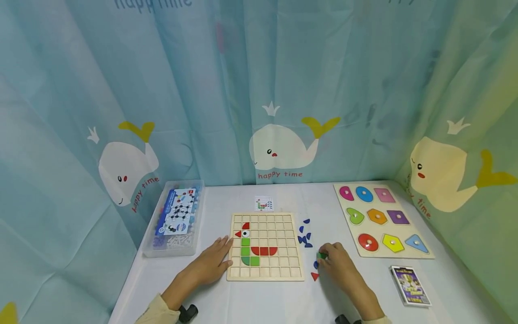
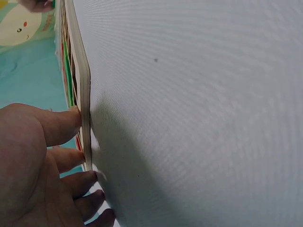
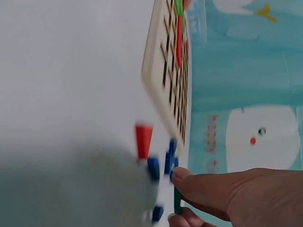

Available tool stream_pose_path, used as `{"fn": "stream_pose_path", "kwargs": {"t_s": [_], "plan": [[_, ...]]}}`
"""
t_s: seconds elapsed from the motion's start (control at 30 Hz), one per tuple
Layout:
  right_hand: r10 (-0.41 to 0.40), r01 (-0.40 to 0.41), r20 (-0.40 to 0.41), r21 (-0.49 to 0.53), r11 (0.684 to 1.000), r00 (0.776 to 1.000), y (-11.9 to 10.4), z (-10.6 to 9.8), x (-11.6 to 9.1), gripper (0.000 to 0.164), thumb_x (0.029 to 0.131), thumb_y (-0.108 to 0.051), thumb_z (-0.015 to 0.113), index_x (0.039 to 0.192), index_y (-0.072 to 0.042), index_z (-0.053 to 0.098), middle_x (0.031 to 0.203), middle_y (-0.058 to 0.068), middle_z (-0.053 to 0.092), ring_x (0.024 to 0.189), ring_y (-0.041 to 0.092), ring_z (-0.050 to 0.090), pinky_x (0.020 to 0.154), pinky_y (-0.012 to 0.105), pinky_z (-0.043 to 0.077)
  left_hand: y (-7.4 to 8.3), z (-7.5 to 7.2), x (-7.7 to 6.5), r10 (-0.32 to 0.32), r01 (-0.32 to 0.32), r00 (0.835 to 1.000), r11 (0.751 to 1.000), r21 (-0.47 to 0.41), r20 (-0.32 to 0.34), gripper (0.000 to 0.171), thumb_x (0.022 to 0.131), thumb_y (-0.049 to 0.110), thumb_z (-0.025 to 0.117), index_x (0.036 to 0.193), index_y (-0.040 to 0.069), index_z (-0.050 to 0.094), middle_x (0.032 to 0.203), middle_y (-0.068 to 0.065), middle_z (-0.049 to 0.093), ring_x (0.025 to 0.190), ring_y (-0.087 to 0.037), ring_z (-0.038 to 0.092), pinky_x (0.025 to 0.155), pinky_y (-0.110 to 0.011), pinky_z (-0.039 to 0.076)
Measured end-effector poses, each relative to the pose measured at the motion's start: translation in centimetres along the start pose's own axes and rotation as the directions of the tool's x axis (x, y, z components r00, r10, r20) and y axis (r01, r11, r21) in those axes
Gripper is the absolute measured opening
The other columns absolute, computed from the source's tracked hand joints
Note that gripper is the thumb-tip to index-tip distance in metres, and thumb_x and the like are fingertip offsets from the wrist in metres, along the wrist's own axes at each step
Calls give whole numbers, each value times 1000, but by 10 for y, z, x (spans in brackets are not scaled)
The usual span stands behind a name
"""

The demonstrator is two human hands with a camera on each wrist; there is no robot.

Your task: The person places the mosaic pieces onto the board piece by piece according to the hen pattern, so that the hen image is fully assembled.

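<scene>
A wooden grid board (image 1: pixel 269 272) lies in the middle of the table. Set in its cells are red, green and white pieces forming a bird-like figure, including a red row (image 1: pixel 264 251) and a white eye tile (image 1: pixel 245 233). My left hand (image 1: pixel 210 263) rests at the board's left edge, fingers extended, the thumb (image 2: pixel 64 126) touching its side. Right of the board, my right hand (image 1: pixel 339 266) pinches a small green block (image 3: pixel 177 200) between thumb and fingers; its full shape is hidden. Nearby lie a red triangle (image 1: pixel 314 276) and several blue pieces (image 1: pixel 308 245).
Behind the board lies a small pattern card (image 1: pixel 264 203). A clear plastic box (image 1: pixel 172 250) of parts stands at the left. On the right are a knobbed shape puzzle (image 1: pixel 380 247) and a boxed card deck (image 1: pixel 410 286). A whale-print curtain (image 1: pixel 226 148) hangs behind.
</scene>
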State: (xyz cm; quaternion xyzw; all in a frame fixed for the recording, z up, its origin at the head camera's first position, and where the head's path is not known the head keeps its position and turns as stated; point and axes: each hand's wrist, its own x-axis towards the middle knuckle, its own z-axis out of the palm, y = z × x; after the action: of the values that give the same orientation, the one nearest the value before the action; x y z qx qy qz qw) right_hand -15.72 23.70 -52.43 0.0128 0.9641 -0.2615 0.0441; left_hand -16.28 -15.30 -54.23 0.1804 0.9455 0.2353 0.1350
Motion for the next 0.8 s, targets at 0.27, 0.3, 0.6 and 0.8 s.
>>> {"fn": "stream_pose_path", "kwargs": {"t_s": [0.27,0.3,0.6,0.8], "plan": [[-225,229,-74,43,972,971,-45,26,1,21,89,-1,82,106,-4,71,101,8,58,88,16,55,74,33,54,-1,1,1,10,-10,1000,1000,5,1,67,109,34,57,166,7,33,173,-17,29,161,-41,23,127,-60,28],[-252,256,-75,49,966,965,-51,30,1,22,89,-1,83,106,-4,70,101,7,59,87,15,54,73,32,53,-2,1,1,9,-9,1000,1000,4,2,68,109,34,57,166,7,33,173,-17,29,161,-40,23,127,-60,28],[-411,411,-20,70,909,911,-88,59,6,22,88,-4,84,97,-11,65,95,0,54,86,11,48,71,28,50,0,-1,0,7,-7,1000,1000,-4,3,67,109,34,57,166,7,33,173,-17,28,161,-41,23,127,-61,27],[-490,487,11,92,868,872,-99,69,6,19,87,0,84,90,-8,67,93,0,53,85,11,47,71,28,50,0,-1,0,4,-4,1000,1000,-3,1,68,109,34,58,166,7,33,173,-17,28,161,-41,23,127,-61,28]]}}
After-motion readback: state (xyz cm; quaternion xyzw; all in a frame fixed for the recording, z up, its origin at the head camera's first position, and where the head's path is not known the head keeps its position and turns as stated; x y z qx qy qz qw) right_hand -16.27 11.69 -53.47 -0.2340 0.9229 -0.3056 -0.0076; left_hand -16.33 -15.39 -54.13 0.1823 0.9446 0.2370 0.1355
